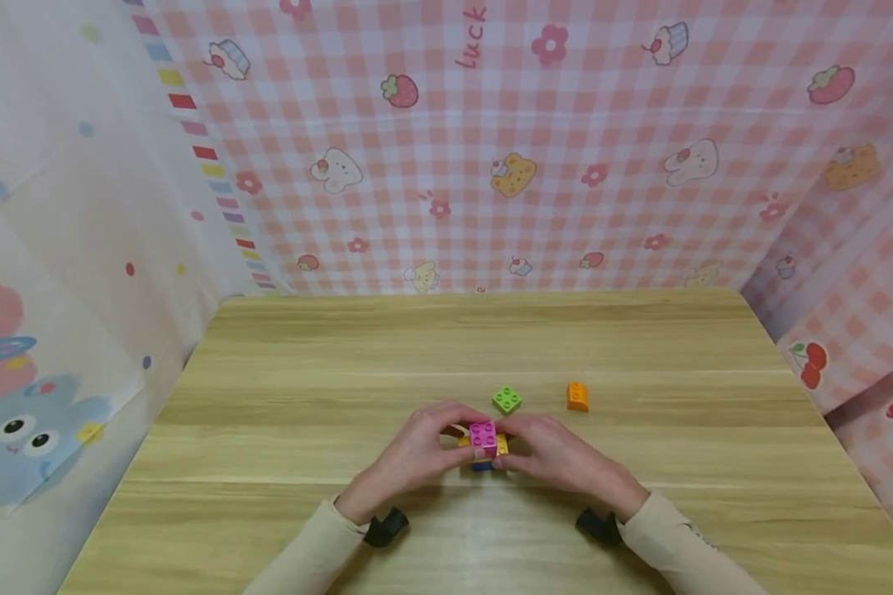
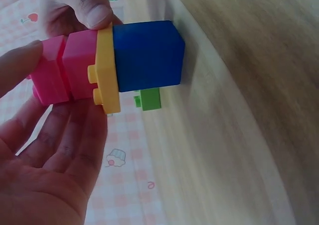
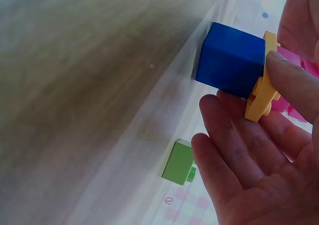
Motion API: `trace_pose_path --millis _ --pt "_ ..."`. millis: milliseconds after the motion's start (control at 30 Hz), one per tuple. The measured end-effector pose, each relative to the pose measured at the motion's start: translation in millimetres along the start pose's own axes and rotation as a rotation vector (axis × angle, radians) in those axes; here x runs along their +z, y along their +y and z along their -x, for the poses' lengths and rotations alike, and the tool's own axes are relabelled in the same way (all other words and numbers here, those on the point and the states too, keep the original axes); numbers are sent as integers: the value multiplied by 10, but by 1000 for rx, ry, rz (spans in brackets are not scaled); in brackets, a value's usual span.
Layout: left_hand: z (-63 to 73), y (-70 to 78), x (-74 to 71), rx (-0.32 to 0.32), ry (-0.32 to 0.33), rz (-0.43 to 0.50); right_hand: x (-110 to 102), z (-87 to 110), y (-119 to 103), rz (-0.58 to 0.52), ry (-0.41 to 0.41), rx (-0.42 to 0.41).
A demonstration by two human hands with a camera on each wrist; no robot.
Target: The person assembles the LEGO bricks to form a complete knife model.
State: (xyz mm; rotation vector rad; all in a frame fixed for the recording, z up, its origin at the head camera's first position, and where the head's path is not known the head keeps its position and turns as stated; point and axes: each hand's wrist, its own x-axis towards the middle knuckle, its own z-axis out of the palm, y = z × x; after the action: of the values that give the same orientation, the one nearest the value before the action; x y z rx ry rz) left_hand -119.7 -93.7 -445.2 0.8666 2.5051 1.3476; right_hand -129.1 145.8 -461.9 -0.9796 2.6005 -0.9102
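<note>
A stack of toy building bricks stands on the table between the two hands. From the bottom up it has a blue brick [image 2: 147, 56], a thin yellow plate [image 2: 107, 68] and two pink bricks, the lower pink brick [image 2: 82, 65] right under the top pink brick [image 1: 483, 434]. My left hand [image 1: 417, 445] pinches the top pink brick, thumb on one side and fingers on the other. Thumb and fingers of my right hand [image 1: 558, 450] grip the stack lower down, the thumb on the yellow plate. Yellow studs stick out beside the lower pink brick.
Just behind the stack lies a green brick [image 1: 506, 401] with its studs up. An orange brick [image 1: 577, 397] with a curved side sits farther right. The wooden table [image 1: 305, 355] ends at a pink checked cloth [image 1: 454, 165].
</note>
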Motion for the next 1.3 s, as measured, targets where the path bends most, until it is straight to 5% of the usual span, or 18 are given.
trace_pose_path --millis 267,833,1033,1300 --pt "-2 -7 13 15 9 3 0 -3 8 -4 0 -3" --pt "20 -8 10 -53 -8 -58 -1 16 -19 -31 -9 8" --pt "1 -43 36 -63 9 14 -109 108 -31 -128 -41 78" --pt "-2 -71 75 -95 31 76 -274 155 71 -168 139 74"
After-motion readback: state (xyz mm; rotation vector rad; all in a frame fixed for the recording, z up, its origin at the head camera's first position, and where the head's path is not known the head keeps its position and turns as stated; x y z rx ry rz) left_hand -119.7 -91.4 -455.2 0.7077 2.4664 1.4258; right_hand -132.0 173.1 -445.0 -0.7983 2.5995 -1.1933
